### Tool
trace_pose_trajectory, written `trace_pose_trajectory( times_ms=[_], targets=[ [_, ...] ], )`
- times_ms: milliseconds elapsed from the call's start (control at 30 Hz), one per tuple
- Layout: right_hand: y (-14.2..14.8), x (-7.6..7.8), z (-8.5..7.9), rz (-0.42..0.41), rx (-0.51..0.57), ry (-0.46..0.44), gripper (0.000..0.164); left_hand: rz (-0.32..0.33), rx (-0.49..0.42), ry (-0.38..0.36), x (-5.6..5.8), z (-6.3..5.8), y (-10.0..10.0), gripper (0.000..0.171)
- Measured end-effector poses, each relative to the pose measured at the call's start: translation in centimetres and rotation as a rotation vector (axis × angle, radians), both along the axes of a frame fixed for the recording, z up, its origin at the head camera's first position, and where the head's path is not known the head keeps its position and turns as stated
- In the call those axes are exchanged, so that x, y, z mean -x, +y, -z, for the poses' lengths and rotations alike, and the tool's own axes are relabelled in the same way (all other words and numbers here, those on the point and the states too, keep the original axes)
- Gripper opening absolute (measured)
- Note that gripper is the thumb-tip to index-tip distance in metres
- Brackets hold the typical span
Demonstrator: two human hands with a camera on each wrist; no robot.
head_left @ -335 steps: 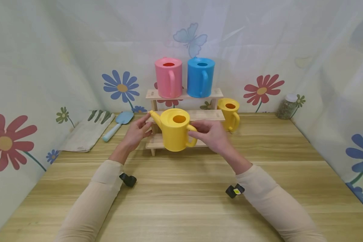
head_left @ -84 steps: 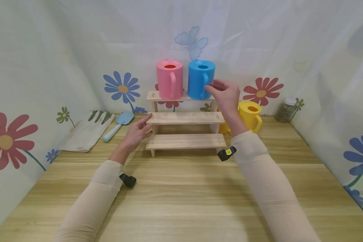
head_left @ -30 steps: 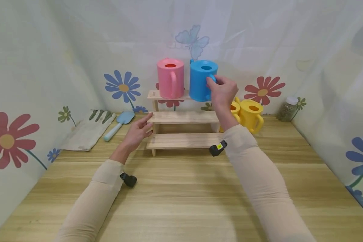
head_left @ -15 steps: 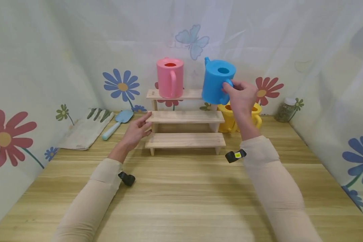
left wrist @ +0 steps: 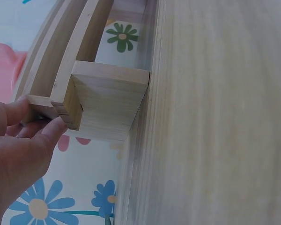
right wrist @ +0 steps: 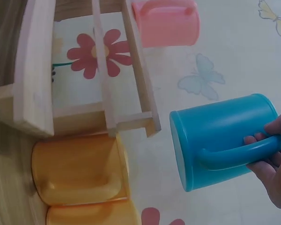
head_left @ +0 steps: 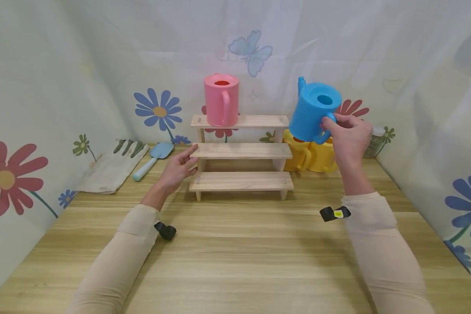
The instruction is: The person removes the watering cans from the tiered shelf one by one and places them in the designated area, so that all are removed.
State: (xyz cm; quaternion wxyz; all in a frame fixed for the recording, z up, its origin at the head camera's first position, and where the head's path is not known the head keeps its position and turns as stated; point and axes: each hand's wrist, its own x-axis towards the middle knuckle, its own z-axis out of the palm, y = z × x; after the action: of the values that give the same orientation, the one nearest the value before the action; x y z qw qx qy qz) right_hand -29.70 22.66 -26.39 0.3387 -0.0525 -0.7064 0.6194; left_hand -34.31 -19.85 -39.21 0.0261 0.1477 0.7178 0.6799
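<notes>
My right hand (head_left: 351,137) grips the handle of a blue watering can (head_left: 312,113), holding it raised and tilted right of the stepped wooden stand (head_left: 241,181). In the right wrist view, fingers and thumb wrap the blue handle. My left hand (head_left: 176,170) holds the left end of the stand's middle step; in the left wrist view, thumb and fingers (left wrist: 54,129) lie either side of the plank's end. A pink watering can (head_left: 220,102) stands on the left of the top step. Two yellow watering cans (head_left: 296,155) stand on the table right of the stand, partly hidden.
On the wooden table (head_left: 235,244) a pale blue hand trowel (head_left: 153,161) and light-coloured gloves (head_left: 111,170) lie at the left. A glass jar (head_left: 373,146) stands at the back right, partly behind my right hand. Flower-printed curtains enclose the back and sides.
My right hand has taken the blue watering can off the top step and moved it right. Earlier, a yellow can came from the stand to the table. My left hand stays on the stand.
</notes>
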Motion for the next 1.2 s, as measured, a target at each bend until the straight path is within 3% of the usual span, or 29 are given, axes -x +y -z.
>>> trace_pose_trajectory(
  times_ms=[167, 567, 700, 900, 1200],
  targets=[
    [0.8, -1.3, 0.9, 0.030, -0.091, -0.035, 0.039, 0.006, 0.010, 0.009, -0.1, 0.0, 0.1, 0.056],
    [3.4, -4.2, 3.6, 0.019, -0.172, -0.148, 0.048, 0.018, 0.012, 0.013, 0.0, -0.1, 0.1, 0.056],
    [3.9, -5.0, 3.6, -0.011, -0.183, -0.192, 0.049, 0.018, 0.007, 0.008, 0.0, -0.1, 0.0, 0.056],
    [4.3, -5.9, 3.4, -0.085, -0.230, -0.330, 0.054, 0.013, 0.005, 0.001, 0.0, 0.2, 0.1, 0.056],
    [5.4, -5.6, 3.8, -0.173, -0.293, -0.504, 0.057, 0.007, -0.003, -0.003, 0.1, 0.1, 0.0, 0.054]
  ],
)
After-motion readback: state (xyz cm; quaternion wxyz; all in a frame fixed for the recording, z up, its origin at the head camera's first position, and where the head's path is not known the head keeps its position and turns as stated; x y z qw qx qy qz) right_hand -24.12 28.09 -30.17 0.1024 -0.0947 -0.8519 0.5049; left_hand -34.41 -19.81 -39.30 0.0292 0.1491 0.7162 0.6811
